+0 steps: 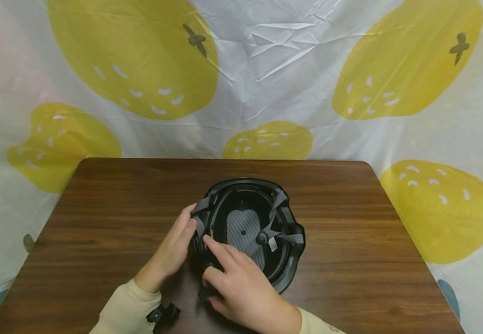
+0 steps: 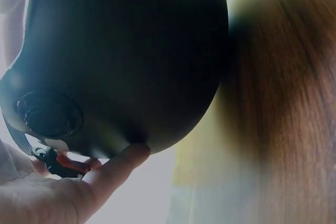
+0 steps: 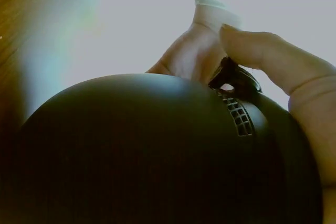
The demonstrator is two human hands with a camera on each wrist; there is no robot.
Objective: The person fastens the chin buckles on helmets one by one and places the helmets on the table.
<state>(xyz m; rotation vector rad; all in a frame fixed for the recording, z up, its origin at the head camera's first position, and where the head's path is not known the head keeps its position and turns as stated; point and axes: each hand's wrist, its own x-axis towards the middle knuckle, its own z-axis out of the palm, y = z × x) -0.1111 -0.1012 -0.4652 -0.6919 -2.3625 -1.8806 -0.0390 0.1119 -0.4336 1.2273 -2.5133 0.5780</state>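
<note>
A black helmet point(image 1: 241, 222) lies upside down on the wooden table, its grey padded lining facing up. Grey straps point(image 1: 272, 215) cross its right side, joined at a dark round piece point(image 1: 262, 238). My left hand point(image 1: 174, 248) holds the left rim; in the left wrist view its thumb point(image 2: 123, 166) lies against the outer shell, near a buckle point(image 2: 58, 163) with a red part. At the near left rim, my right hand point(image 1: 245, 283) holds the helmet with its index finger reaching inside. Its thumb is by a black clip point(image 3: 236, 77) at the shell's edge.
The brown wooden table point(image 1: 350, 218) extends around the helmet. A white curtain point(image 1: 262, 79) with yellow fruit prints hangs behind it. A small black device point(image 1: 164, 313) sits on the left wrist.
</note>
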